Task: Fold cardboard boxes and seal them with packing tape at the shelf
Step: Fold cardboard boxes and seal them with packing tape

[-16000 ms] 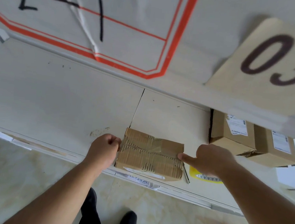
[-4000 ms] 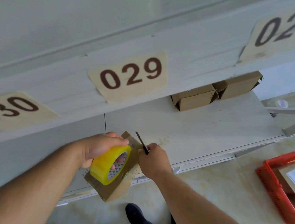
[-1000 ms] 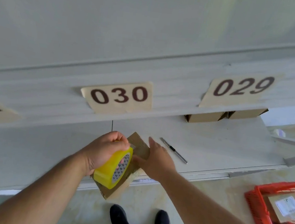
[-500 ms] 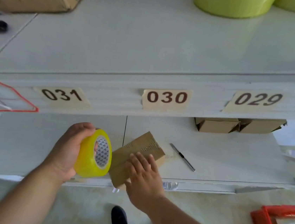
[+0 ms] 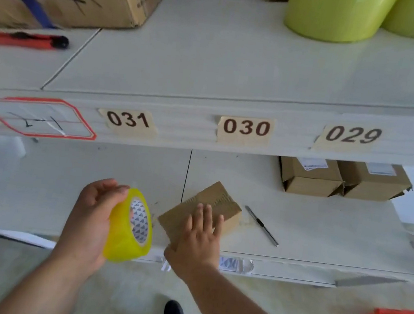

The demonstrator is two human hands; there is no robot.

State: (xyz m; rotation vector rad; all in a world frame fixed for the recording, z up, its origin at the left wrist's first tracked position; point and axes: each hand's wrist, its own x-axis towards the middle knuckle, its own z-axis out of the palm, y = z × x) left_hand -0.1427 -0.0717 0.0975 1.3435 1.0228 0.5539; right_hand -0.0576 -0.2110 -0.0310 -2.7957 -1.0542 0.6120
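On the white shelf point(image 5: 321, 234) lie a cardboard box point(image 5: 211, 203), a knife point(image 5: 261, 225) beside it, and two boxes point(image 5: 342, 180) behind.

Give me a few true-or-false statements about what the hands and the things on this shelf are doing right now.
1. The left hand grips the tape roll. True.
2. The right hand lies flat on the box. True.
3. The knife is in the right hand. False: it lies on the shelf, right of the box.
4. The box sits under label 029. False: it sits nearer label 030.
5. Two boxes stand at the back of the shelf. True.
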